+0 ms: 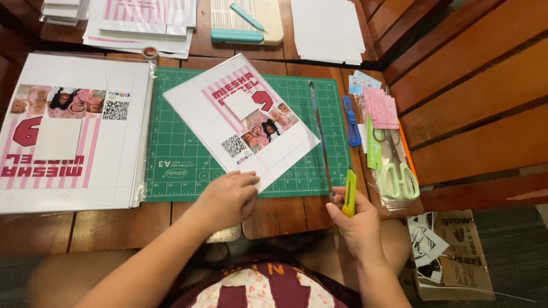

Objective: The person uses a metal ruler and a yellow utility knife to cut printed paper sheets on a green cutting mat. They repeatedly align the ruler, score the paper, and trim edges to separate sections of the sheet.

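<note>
On the worktop: green cutting mat (188,159) sits in the middle of the wooden worktop (114,228), with the printed sheet (240,114) lying tilted across it, pink stripes and small photos face up.
Left hand: left hand (228,197) is spread flat, fingertips pressing down the sheet's near edge, just where it overhangs the mat's lower border.
Right hand: right hand (357,219) is closed around a yellow utility knife (349,191); a long metal ruler (321,142) stands up on its edge right beside it, and I can't tell if the fingers are gripping that too.
How the sheet handles: looks like thin card or heavy paper, so light, a bit bendy and easy to slide on the mat, I'd guess. Pinning it flat near an edge seems the way to hold it; pinching a corner would probably crease it.
Left side: stack of same-print sheets (68,131) in a clear sleeve.
Right side: blue cutter (352,120), pale green scissors (399,171), pink cards (381,107).
Far edge: tape roll (150,52), white paper pile (328,28).
</note>
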